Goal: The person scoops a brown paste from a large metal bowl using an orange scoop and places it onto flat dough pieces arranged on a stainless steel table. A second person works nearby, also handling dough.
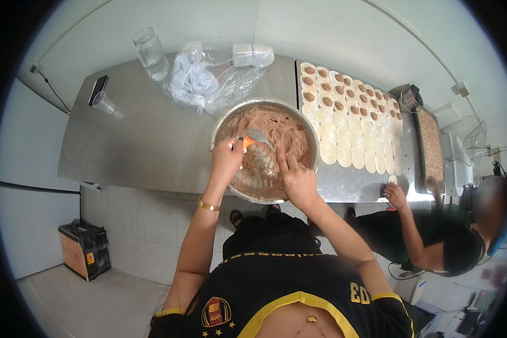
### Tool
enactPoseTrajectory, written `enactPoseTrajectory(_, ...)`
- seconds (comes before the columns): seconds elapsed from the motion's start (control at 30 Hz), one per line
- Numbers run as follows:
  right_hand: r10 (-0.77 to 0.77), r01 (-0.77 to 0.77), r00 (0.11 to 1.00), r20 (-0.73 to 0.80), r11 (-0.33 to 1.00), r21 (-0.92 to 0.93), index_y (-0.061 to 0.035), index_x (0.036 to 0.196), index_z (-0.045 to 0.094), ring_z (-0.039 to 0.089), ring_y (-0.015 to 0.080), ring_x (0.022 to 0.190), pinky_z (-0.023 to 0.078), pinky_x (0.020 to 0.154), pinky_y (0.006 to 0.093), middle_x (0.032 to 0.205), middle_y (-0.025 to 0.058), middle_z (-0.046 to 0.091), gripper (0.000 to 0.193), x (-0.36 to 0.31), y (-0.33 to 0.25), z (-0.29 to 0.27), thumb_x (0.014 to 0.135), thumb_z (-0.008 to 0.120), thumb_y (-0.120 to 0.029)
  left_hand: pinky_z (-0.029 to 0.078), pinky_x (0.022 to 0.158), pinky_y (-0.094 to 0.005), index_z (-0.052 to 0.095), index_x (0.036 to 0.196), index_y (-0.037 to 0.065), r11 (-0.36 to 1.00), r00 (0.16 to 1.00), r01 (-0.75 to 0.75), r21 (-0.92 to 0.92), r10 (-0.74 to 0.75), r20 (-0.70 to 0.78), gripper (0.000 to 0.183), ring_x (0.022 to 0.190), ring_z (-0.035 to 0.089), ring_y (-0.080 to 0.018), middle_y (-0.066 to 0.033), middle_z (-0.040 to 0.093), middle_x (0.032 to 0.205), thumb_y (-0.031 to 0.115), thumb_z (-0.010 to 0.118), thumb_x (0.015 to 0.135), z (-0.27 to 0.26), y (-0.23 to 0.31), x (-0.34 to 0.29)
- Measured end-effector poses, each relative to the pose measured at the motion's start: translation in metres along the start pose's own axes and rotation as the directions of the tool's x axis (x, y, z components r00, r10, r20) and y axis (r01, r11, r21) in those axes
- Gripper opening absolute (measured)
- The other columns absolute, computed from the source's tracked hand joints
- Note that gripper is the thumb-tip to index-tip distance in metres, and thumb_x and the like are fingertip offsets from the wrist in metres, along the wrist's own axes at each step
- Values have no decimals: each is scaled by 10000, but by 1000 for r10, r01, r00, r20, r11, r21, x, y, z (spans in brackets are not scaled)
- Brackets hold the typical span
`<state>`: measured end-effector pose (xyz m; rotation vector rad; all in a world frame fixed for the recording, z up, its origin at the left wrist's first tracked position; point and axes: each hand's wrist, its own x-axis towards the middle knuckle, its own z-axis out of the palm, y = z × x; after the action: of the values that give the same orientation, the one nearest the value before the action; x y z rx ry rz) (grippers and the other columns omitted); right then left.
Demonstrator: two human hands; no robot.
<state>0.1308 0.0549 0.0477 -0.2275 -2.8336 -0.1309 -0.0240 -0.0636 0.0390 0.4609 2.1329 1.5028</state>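
A wide metal bowl [314,127] holds a brownish-pink ground filling [292,129], smeared thin over its bottom and thicker along the far and right sides. Over the bowl, my left hand [228,159] is closed around the orange handle of a metal spoon [258,136]. The spoon's head points right, just above the filling. My right hand [298,181] reaches over the bowl's near right side. Two of its fingers stretch out toward the filling beside the spoon, and the others are curled. Whether those fingertips press into the filling, I cannot tell.
Right of the bowl lie rows of round dough wrappers [343,135], the far ones topped with filling. Beyond the bowl are a clear plastic bag [200,81] and a glass jar [151,56]. A plastic cup [103,103] stands left. A co-worker's hand [396,195] is at the right table edge.
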Motion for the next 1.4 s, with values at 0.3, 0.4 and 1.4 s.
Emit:
enactPoseTrajectory(0.3, 198, -215, 974, 106, 961, 173, -27, 1232, 509, 609, 302, 623, 500, 540, 374, 819, 156, 590, 564, -2, 10, 22, 671, 563, -26, 381, 414, -298, 561, 702, -40, 993, 999, 18, -119, -12, 50, 284, 414, 486, -119, -47, 492, 502, 185, 493, 861, -3, -9, -3)
enactPoseTrajectory(0.4, 269, -330, 942, 198, 843, 424, -111, 1100, 616, 606, 380, 625, 504, 592, 458, 723, 227, 605, 383, 13, 31, 28, 725, 548, -72, 383, 423, -313, 541, 684, -27, 995, 996, -69, -71, 72, 42, 274, 412, 493, -161, -72, 502, 498, 177, 496, 862, -6, -22, -4)
enactPoseTrajectory(1.4, 225, -261, 959, 173, 940, 222, -28, 1127, 570, 624, 319, 625, 502, 550, 426, 788, 138, 619, 448, 14, 28, -7, 679, 547, -22, 427, 535, -466, 551, 759, -31, 767, 880, -417, 487, 476, 4, 114, 603, 574, -401, -245, 553, 624, 57, 521, 825, 20, -3, 2)
